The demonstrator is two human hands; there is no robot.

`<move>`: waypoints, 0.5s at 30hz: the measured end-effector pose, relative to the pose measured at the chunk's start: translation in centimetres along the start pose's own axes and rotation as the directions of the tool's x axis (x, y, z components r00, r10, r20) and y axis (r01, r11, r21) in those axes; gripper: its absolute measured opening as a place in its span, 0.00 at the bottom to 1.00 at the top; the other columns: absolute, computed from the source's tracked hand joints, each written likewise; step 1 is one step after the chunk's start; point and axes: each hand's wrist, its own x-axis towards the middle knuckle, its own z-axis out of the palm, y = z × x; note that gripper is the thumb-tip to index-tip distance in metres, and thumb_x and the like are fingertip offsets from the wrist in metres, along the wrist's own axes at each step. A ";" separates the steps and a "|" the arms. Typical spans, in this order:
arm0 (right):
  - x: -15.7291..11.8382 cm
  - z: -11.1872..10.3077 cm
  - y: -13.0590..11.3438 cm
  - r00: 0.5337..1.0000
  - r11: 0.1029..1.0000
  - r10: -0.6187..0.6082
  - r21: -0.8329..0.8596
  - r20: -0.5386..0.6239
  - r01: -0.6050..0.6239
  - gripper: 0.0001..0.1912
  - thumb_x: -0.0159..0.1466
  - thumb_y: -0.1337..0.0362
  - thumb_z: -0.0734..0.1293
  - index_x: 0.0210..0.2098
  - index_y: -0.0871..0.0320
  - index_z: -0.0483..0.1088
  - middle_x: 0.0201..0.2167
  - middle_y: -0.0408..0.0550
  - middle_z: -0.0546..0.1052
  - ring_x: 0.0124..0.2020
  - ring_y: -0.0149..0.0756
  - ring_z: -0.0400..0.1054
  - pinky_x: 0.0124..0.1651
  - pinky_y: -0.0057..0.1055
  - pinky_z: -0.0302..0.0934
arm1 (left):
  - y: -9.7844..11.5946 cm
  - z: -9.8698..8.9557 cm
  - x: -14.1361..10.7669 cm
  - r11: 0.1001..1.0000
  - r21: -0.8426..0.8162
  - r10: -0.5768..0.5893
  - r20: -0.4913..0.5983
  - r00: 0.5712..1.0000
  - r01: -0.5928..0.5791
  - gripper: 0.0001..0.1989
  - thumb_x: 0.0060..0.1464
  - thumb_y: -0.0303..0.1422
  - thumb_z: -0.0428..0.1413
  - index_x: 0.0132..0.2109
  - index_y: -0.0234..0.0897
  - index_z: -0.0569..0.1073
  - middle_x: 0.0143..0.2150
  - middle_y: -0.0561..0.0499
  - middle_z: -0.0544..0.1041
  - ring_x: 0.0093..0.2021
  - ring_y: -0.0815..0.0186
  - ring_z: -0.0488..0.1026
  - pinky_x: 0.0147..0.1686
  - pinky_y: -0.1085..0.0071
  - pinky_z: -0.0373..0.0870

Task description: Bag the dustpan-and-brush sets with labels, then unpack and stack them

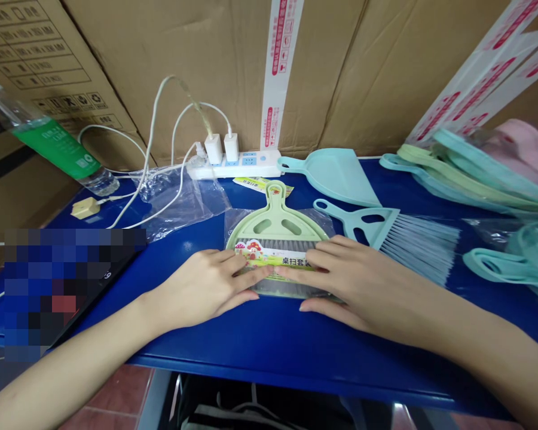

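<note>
Lying flat on the glossy dark-blue tabletop, just beyond my thumbs, is the pale-green plastic dustpan-and-brush set in its clear film sleeve. My left hand and right hand rest on it from either side, fingers mostly extended and clenched on nothing, the index tips nearly meeting over the printed mushroom-pattern paper label. I'd judge it light, its shell stiff and hard to break; the grey bristles should give under pressure, the label could crease, and the film may slip. The firmest hold looks to be the narrow looped handle at the far end. Beyond lie a light-blue plastic brush and a light-blue plastic dustpan.
</note>
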 end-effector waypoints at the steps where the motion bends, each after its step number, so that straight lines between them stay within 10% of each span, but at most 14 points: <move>1: 0.0 0.0 0.0 1.000 1.000 0.000 -0.005 -0.003 0.000 0.19 0.66 0.60 0.68 0.56 0.54 0.71 0.34 0.47 0.76 0.36 0.39 0.69 0.38 0.35 0.59 | 0.0 0.0 0.0 1.000 0.002 -0.001 0.003 1.000 0.001 0.18 0.69 0.38 0.43 0.57 0.37 0.69 0.37 0.49 0.77 0.34 0.62 0.77 0.34 0.66 0.75; 15: 0.0 0.3 -0.1 0.999 0.999 -0.016 -0.050 -0.035 0.014 0.16 0.68 0.62 0.65 0.54 0.55 0.72 0.33 0.47 0.76 0.35 0.39 0.69 0.38 0.35 0.60 | 0.1 -0.2 0.1 1.000 0.000 -0.010 0.014 1.000 0.010 0.18 0.69 0.38 0.43 0.56 0.35 0.69 0.34 0.50 0.75 0.30 0.62 0.75 0.30 0.66 0.74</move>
